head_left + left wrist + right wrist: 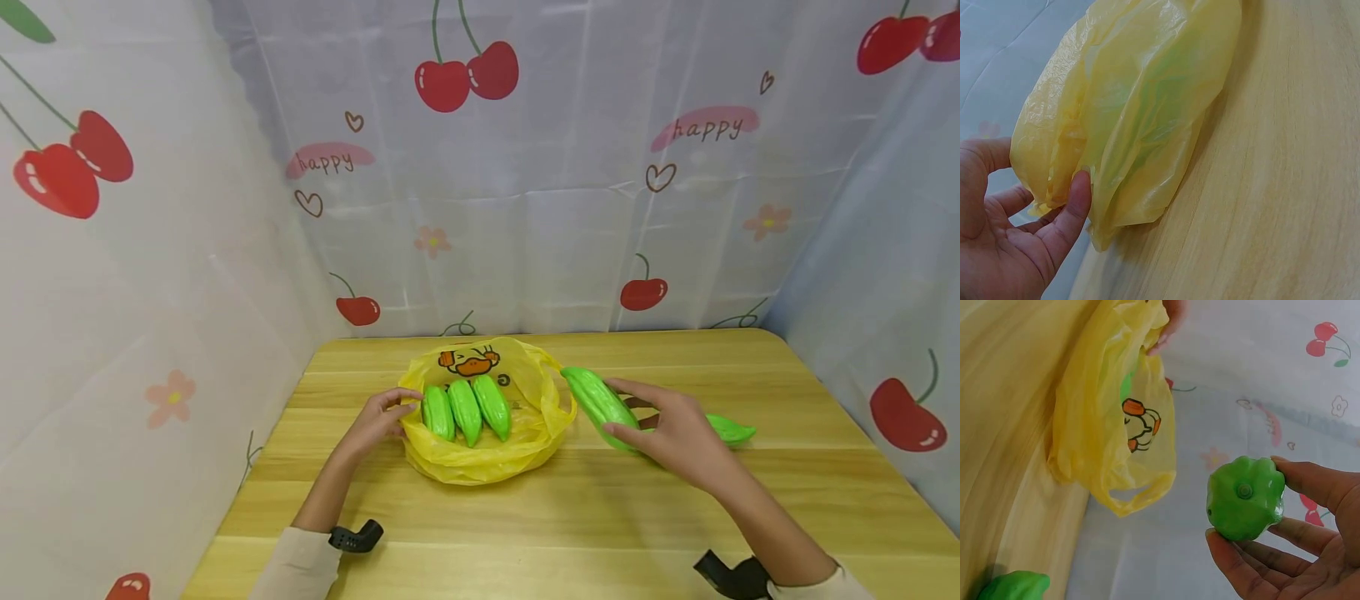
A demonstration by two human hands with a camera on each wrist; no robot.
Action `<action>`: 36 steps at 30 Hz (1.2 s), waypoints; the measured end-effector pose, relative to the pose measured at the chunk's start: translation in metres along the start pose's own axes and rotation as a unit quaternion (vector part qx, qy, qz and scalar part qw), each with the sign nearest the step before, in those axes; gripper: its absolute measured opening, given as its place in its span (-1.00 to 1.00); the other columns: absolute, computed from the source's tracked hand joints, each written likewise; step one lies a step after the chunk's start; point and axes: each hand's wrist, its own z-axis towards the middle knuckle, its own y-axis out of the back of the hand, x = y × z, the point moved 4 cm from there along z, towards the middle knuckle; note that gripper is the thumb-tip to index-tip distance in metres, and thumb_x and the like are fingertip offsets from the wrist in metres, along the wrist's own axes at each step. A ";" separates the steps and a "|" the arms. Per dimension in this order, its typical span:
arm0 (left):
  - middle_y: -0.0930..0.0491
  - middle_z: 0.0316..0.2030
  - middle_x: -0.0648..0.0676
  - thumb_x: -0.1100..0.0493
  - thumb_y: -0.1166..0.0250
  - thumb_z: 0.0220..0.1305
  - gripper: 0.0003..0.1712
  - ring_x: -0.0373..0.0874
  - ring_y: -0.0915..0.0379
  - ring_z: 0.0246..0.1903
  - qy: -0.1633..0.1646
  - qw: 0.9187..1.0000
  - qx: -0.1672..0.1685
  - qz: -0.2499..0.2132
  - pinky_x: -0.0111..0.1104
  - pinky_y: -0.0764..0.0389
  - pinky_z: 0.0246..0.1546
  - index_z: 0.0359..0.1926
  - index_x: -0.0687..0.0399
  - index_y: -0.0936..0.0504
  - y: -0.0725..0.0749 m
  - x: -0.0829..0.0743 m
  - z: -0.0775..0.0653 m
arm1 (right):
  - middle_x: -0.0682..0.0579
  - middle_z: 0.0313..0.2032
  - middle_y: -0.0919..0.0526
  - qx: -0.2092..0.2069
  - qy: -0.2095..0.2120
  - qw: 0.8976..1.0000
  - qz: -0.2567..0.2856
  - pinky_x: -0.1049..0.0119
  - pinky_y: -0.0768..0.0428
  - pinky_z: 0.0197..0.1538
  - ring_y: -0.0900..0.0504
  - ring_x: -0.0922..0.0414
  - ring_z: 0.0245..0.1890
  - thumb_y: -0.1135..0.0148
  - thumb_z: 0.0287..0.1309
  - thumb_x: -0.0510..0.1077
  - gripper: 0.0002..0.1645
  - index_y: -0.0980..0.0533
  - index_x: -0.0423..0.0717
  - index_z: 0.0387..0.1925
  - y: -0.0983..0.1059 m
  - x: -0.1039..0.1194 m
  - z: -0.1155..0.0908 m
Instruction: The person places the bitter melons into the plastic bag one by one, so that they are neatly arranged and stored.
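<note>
A ridged green fruit [600, 403] is held just beside a yellow bag [483, 468], pinched between the thumb and fingers of the right hand [681, 432]; the left hand [381, 419] pinches the bag's side, seemingly steadying its mouth over three matching fruits [465, 412], atop a wooden table [480, 533].

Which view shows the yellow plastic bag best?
The head view: the yellow plastic bag shows nearly whole, mouth open, duck print visible. The left wrist view shows one side, cut off above; the right wrist view, another side, a handle loop and part of the print.
</note>
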 end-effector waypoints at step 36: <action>-0.55 0.14 0.24 0.21 -0.30 0.42 -0.66 -0.11 -0.55 -0.37 -0.001 0.999 -0.011 0.030 -0.30 -0.66 -0.39 0.17 0.18 -0.63 0.000 0.004 0.003 | -0.04 0.22 -0.61 0.002 0.003 0.996 0.091 0.18 -0.71 -0.03 -0.65 -0.04 0.09 -0.49 0.19 -0.03 -0.31 -0.52 0.00 0.34 -0.033 0.028 0.058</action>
